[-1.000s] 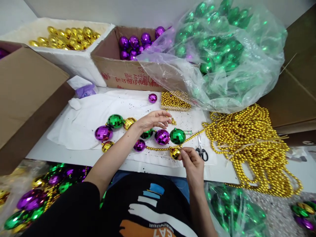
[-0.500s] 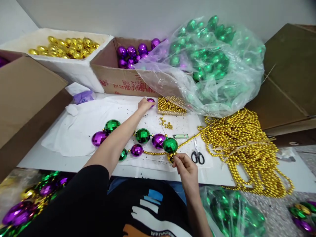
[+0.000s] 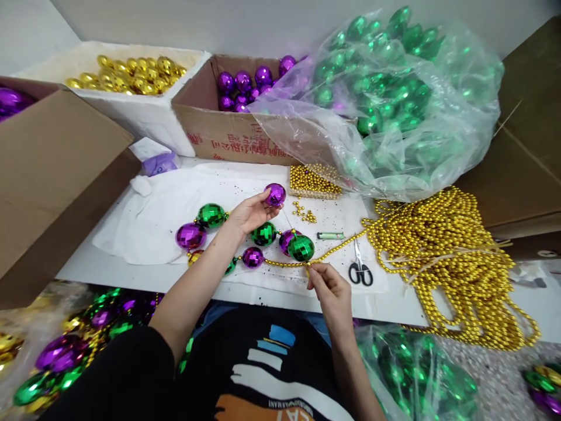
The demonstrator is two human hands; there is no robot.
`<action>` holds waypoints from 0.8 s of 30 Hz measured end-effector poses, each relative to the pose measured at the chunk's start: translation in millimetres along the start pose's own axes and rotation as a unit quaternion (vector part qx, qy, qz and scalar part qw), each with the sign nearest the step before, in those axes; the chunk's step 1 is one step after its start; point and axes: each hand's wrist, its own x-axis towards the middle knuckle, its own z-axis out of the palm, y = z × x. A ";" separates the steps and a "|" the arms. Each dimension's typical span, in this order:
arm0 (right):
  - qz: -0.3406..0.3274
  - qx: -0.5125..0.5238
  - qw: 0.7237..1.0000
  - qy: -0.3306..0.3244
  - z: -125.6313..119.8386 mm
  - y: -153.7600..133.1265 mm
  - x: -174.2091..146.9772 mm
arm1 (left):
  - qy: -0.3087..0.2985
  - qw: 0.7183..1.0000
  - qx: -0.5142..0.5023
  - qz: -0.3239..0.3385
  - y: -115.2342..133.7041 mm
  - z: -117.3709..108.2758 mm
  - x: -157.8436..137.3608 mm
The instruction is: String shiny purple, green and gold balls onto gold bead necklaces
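Observation:
My left hand [image 3: 253, 213] is curled round a faceted purple ball [image 3: 276, 195], held above the white cloth [image 3: 127, 219]. Between this hand and a faceted green ball [image 3: 301, 248] a thin thread [image 3: 287, 217] runs taut. Just below that green ball, my right hand [image 3: 328, 285] pinches thumb and forefinger together; what lies between the tips is too small to make out. On the cloth, partly behind my left forearm, is a strand of larger green and purple balls, including a green one [image 3: 211, 216] and a purple one [image 3: 253, 257]. Gold bead cord [image 3: 280, 265] joins it.
Black-handled scissors [image 3: 360, 272] and a small green tube [image 3: 330, 236] lie right of the strand. Behind are a tray of gold beads [image 3: 313, 182], a carton [image 3: 236, 140], a foam box [image 3: 144, 120] and a bag of green balls [image 3: 394, 105]. Gold bead strands [image 3: 442, 263] are heaped rightward.
My left hand has come back toward me from beside the bead tray, bringing the purple ball. The gold ball at my right fingertips no longer shows. The whole view has shifted slightly.

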 end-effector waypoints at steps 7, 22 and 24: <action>0.002 -0.007 1.000 0.002 -0.9 -2.6 -3.2 | -0.032 0.999 -0.011 0.010 -1.4 0.1 -4.1; 0.008 0.000 1.000 0.022 1.4 9.3 0.4 | -0.107 0.994 0.030 0.022 -28.8 2.5 -14.6; 0.005 -0.001 1.000 0.026 2.0 10.7 0.6 | -0.108 0.993 0.037 0.019 -32.1 2.7 -16.3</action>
